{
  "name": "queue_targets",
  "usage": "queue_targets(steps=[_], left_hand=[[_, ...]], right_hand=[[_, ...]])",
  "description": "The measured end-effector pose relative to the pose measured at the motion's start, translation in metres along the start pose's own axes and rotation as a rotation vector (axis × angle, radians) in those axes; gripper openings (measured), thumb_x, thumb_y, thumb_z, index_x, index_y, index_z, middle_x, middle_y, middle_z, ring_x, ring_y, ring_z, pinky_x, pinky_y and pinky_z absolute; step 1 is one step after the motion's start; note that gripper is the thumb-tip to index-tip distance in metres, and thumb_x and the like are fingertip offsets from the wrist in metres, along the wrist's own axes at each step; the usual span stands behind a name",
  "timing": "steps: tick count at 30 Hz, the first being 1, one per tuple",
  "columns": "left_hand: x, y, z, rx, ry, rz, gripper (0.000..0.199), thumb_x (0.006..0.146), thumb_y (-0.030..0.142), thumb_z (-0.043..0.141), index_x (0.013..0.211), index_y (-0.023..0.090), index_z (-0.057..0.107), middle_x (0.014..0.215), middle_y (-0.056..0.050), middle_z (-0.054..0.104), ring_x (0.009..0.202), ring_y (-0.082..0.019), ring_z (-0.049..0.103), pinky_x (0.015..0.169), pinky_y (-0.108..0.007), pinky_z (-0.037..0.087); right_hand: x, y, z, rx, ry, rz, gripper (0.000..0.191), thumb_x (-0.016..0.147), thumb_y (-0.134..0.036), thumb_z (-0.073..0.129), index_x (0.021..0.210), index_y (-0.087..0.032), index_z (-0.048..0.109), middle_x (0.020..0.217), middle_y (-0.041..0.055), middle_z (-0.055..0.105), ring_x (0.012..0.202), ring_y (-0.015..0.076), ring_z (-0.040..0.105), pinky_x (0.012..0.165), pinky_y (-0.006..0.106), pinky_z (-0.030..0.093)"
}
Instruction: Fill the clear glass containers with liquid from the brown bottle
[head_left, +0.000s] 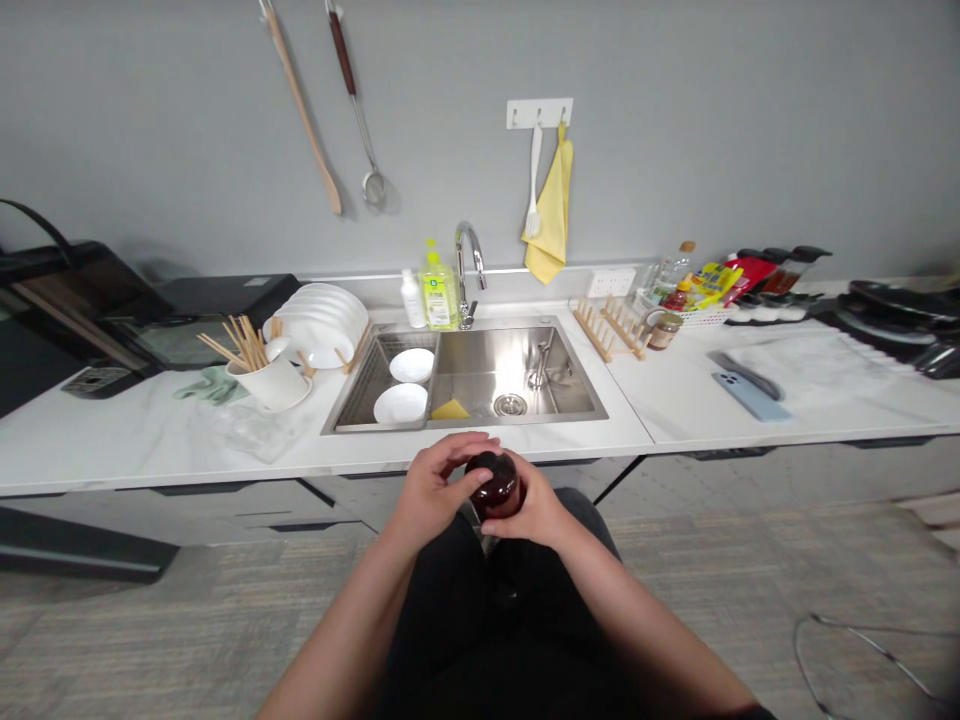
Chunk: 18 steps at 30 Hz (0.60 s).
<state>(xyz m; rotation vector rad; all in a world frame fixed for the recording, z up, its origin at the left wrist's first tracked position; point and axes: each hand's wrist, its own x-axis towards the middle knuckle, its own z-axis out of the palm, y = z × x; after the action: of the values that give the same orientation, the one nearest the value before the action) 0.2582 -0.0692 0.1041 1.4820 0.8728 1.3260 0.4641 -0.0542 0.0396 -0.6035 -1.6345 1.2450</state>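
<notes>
Both of my hands hold a dark red, shiny, rounded jar (496, 482) in front of the counter's edge, above my lap. My left hand (439, 492) wraps round its left side, with the thumb across its top. Around the right side and lower front curls my right hand (534, 510). Beyond the hands lies a steel sink (480, 360), with two white bowls (401, 403) in the rack on its left and a yellow sponge (450, 410) beside them.
White plates (322, 320) stand in a rack left of the sink, near a chopstick holder (271, 385). Behind the sink are a faucet (470, 270) and a soap bottle (439, 290). To the right are a wooden rack (611, 328), a jar (664, 331) and a phone (750, 395).
</notes>
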Motion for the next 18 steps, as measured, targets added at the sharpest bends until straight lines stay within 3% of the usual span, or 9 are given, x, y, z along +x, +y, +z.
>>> queue_targets(steps=[2, 5, 9, 13, 15, 18], left_hand=[[0.0, 0.003, -0.006, 0.005, -0.075, 0.017, 0.044, 0.102, 0.042, 0.083, 0.143, 0.026, 0.076, 0.128, -0.013, 0.088, 0.129, -0.032, 0.082, 0.122, -0.052, 0.06], [0.0, 0.004, -0.007, 0.06, -0.068, 0.072, 0.046, 0.094, 0.043, 0.092, 0.135, 0.025, 0.082, 0.136, -0.015, 0.084, 0.133, -0.032, 0.079, 0.12, -0.049, 0.061], [-0.001, -0.003, 0.0, -0.012, 0.09, 0.023, 0.042, 0.082, 0.042, 0.101, 0.116, 0.023, 0.085, 0.118, -0.013, 0.088, 0.117, -0.033, 0.085, 0.11, -0.048, 0.068], [-0.005, -0.009, -0.006, -0.059, 0.081, -0.016, 0.048, 0.085, 0.047, 0.098, 0.124, 0.023, 0.083, 0.11, -0.012, 0.089, 0.119, -0.035, 0.085, 0.113, -0.054, 0.066], [-0.011, -0.009, -0.01, 0.01, 0.045, 0.017, 0.059, 0.087, 0.05, 0.097, 0.137, 0.025, 0.08, 0.128, -0.014, 0.086, 0.135, -0.038, 0.078, 0.121, -0.056, 0.061], [-0.023, -0.01, -0.016, 0.208, 0.015, 0.016, 0.088, 0.077, 0.045, 0.103, 0.156, 0.028, 0.069, 0.157, -0.015, 0.073, 0.148, -0.04, 0.069, 0.129, -0.057, 0.054]], right_hand=[[0.001, 0.003, 0.001, 0.038, -0.03, 0.016, 0.094, 0.067, -0.053, 0.11, 0.147, -0.026, 0.07, 0.142, 0.0104, 0.079, 0.13, 0.0369, 0.076, 0.118, 0.052, 0.059], [0.001, 0.008, 0.006, 0.019, 0.036, 0.032, 0.09, 0.068, -0.051, 0.11, 0.145, -0.026, 0.071, 0.135, 0.0095, 0.08, 0.124, 0.0359, 0.078, 0.114, 0.052, 0.061], [0.002, 0.005, 0.012, -0.049, 0.055, 0.013, 0.086, 0.065, -0.046, 0.111, 0.141, -0.027, 0.074, 0.137, 0.0096, 0.079, 0.127, 0.0373, 0.076, 0.116, 0.052, 0.06], [0.007, 0.0, 0.013, 0.004, -0.064, 0.025, 0.088, 0.065, -0.048, 0.11, 0.142, -0.027, 0.073, 0.144, 0.01, 0.078, 0.135, 0.0391, 0.074, 0.123, 0.055, 0.056], [0.009, 0.002, 0.017, 0.023, -0.062, 0.06, 0.087, 0.066, -0.049, 0.109, 0.141, -0.026, 0.072, 0.143, 0.0102, 0.078, 0.133, 0.0391, 0.075, 0.122, 0.056, 0.057], [0.013, 0.012, 0.032, 0.011, 0.025, 0.091, 0.096, 0.063, -0.045, 0.11, 0.146, -0.028, 0.065, 0.146, 0.0119, 0.076, 0.134, 0.0386, 0.075, 0.121, 0.056, 0.057]])
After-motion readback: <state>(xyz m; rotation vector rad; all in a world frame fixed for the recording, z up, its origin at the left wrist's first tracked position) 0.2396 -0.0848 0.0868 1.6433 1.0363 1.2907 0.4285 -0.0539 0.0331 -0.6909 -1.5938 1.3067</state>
